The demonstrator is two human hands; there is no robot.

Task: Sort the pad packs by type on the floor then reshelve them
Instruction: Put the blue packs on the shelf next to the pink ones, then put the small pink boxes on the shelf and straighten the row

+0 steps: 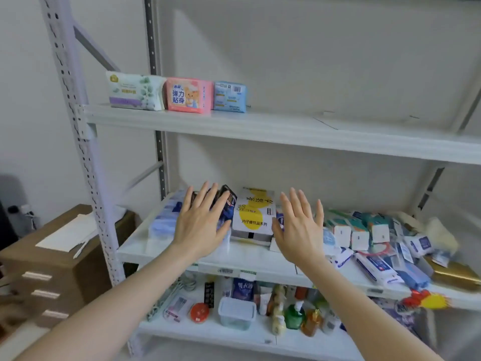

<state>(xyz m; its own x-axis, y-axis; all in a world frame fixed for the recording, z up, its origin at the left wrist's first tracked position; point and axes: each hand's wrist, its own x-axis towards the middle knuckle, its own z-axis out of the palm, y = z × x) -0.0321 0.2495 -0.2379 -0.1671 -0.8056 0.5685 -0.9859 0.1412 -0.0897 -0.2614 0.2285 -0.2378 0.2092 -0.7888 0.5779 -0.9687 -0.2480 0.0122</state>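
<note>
At eleven o'clock, on the white upper shelf point(260, 131), a white plastic pad pack with green leaves point(135, 91), a pink pad pack point(188, 95) and a light blue pad pack point(229, 97) stood touching, seemingly one per type. Lower, the left hand point(200, 225) spread flat over dark packets point(229, 201) and, at its three o'clock, the right hand point(299, 230) hovered open, both holding nothing.

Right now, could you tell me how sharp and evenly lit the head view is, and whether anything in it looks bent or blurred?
Head view: soft, even light, faint shadows only; the wide angle bends the front upright; the pink pack reads fairly sharp, while the bottom-shelf bottles and the right edge smear; the middle shelf shows a mild sheen beside the left hand.
</note>
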